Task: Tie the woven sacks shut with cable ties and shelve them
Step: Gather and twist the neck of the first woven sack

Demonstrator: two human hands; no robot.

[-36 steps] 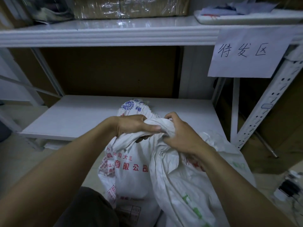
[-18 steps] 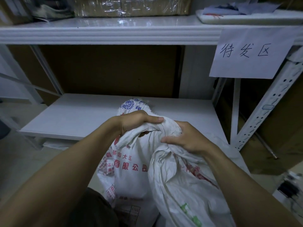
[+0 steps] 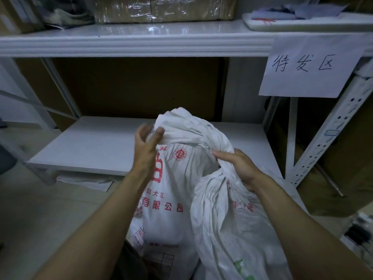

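Your right hand (image 3: 239,168) is gripping the sack (image 3: 228,219) at its twisted neck, left hand (image 3: 148,152) hovering spread, blurred, sack bottom running off-frame.

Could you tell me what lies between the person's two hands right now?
In the head view, the bunched top of a white sack spans between the left hand and the right hand, which grips its twisted neck.

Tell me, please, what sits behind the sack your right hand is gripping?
A red-printed sack stands behind the gripped sack, which covers its right side; the white lower shelf lies beyond.
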